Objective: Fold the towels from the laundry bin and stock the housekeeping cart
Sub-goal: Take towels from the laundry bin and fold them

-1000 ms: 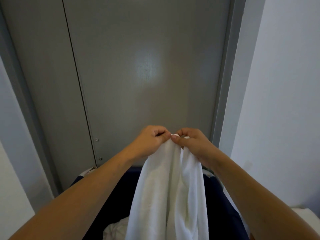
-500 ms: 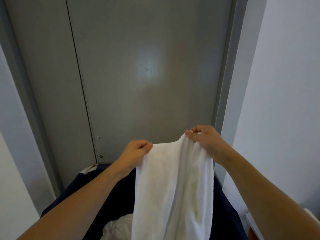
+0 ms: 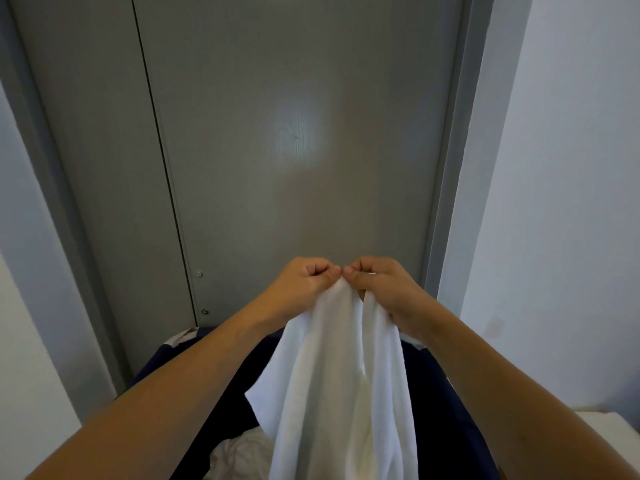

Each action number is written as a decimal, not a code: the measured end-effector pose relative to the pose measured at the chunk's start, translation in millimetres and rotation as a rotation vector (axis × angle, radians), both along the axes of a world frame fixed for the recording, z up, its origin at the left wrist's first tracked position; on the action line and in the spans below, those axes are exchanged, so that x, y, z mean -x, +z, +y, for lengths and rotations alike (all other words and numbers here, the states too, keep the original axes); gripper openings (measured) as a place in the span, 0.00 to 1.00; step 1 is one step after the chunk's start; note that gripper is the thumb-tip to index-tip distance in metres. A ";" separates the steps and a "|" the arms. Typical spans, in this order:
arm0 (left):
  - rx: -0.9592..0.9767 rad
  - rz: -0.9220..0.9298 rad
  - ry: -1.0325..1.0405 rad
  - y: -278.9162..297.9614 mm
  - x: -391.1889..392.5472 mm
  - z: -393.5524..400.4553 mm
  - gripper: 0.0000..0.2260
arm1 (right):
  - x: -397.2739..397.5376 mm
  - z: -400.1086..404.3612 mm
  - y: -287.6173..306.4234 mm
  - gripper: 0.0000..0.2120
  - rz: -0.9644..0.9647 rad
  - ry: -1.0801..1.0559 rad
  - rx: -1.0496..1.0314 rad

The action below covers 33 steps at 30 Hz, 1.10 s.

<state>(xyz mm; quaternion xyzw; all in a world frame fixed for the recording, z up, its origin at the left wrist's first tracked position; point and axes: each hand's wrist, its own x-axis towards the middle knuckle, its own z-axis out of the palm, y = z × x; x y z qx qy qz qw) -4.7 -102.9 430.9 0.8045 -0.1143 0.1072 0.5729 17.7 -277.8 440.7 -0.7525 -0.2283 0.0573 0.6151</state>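
Pinching the top edge of the white towel (image 3: 343,382), the left hand (image 3: 301,285) and right hand (image 3: 381,289) meet knuckle to knuckle above the navy laundry bin (image 3: 446,420), each clamped on a corner. If either corner slips, the halves would likely hang uneven and the fold skew. Below the towel, more white linen (image 3: 239,455) lies in the bin. Behind the towel stands a grey door (image 3: 298,150); right of it, a white wall (image 3: 568,185).

no readable text, labels, brands, numbers or signs on any surface in view
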 end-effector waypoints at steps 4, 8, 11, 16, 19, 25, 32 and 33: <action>0.056 0.126 -0.014 -26.5 4.2 13.7 0.20 | -5.9 -5.2 5.6 0.14 0.047 -0.133 -0.112; 0.062 0.184 0.082 -50.6 3.5 34.2 0.17 | -17.5 -21.7 15.2 0.15 0.094 -0.305 -0.257; 0.032 0.137 0.163 -45.0 2.1 38.8 0.14 | -19.4 -25.5 13.7 0.15 0.057 -0.295 -0.094; -0.037 0.026 0.112 -17.4 4.2 24.0 0.14 | -7.9 -11.0 2.6 0.04 -0.070 -0.099 0.129; -0.111 -0.026 0.028 -2.6 6.7 8.8 0.13 | -2.8 -0.8 -4.0 0.09 -0.081 0.095 0.217; -0.065 -0.001 0.015 -3.5 11.2 5.9 0.14 | 0.2 -2.9 -6.3 0.10 -0.021 0.106 0.196; -0.022 0.108 0.052 -30.4 11.6 24.8 0.15 | -7.1 -12.6 -4.0 0.11 0.094 -0.195 -0.130; -0.027 0.120 0.084 -36.0 11.9 32.2 0.14 | -11.0 -18.2 -2.7 0.13 0.104 -0.273 -0.187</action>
